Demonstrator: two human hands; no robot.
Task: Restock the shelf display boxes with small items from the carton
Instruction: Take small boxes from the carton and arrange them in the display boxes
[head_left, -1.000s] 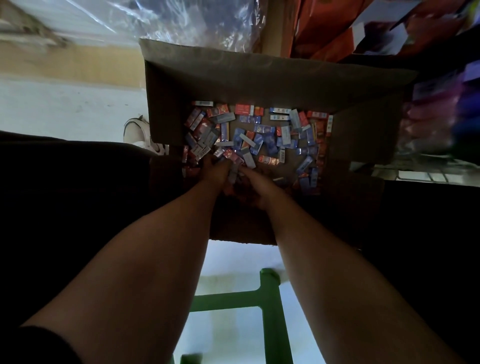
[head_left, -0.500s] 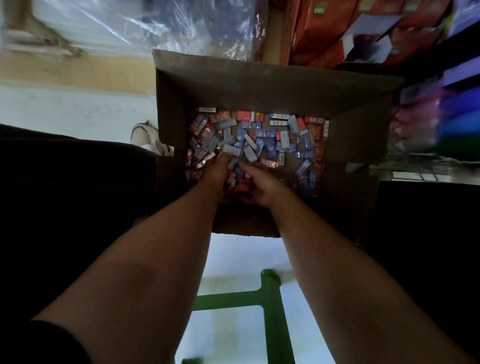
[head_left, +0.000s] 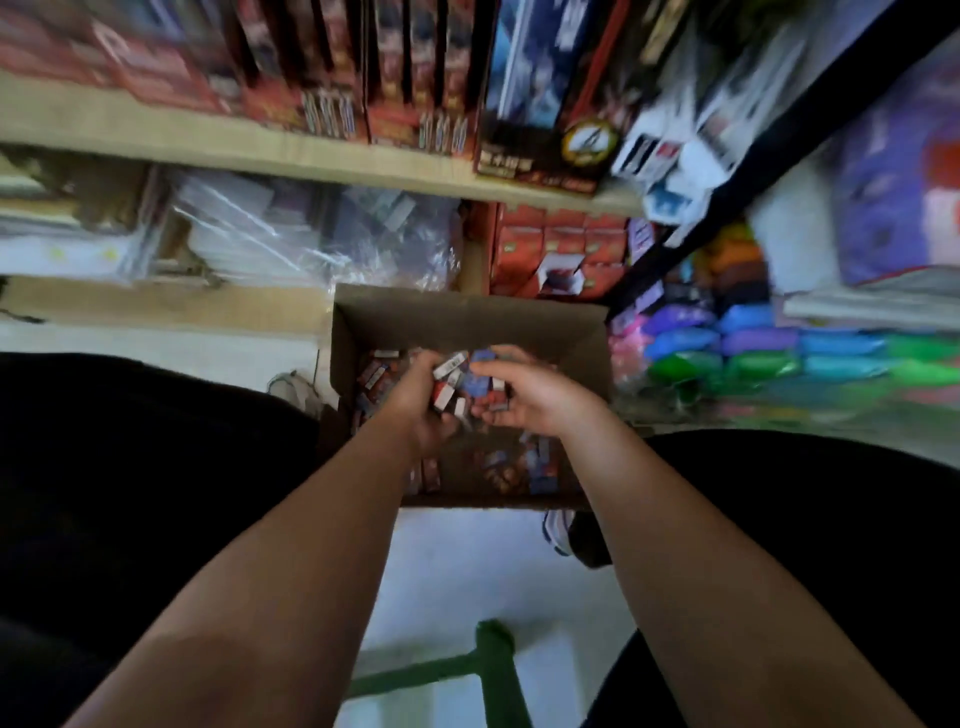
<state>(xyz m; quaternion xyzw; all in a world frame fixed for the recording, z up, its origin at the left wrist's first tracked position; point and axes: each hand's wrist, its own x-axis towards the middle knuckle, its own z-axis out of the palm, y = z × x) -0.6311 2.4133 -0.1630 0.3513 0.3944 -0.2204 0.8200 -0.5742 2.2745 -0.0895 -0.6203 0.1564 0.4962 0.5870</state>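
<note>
A brown carton (head_left: 467, 317) stands open on the floor in front of me, with several small red, blue and white packs (head_left: 540, 470) loose on its bottom. My left hand (head_left: 423, 410) and my right hand (head_left: 524, 397) are cupped together above the carton, holding a heap of small packs (head_left: 462, 379) between them. Red display boxes (head_left: 410, 73) stand in a row on the wooden shelf (head_left: 260, 150) above. More red boxes (head_left: 556, 249) sit on the lower level behind the carton. The view is blurred.
Clear plastic bags (head_left: 311, 234) fill the lower shelf at left. A black shelf post (head_left: 753, 156) slants at right, with coloured packets (head_left: 753, 348) stacked beside it. A green stool frame (head_left: 493, 670) is below my arms. My dark-clothed knees flank the carton; a shoe (head_left: 296, 387) shows left.
Both hands have come up out of the carton with a scoop of packs. My view has tilted upward, so the shelves and display boxes have come into sight.
</note>
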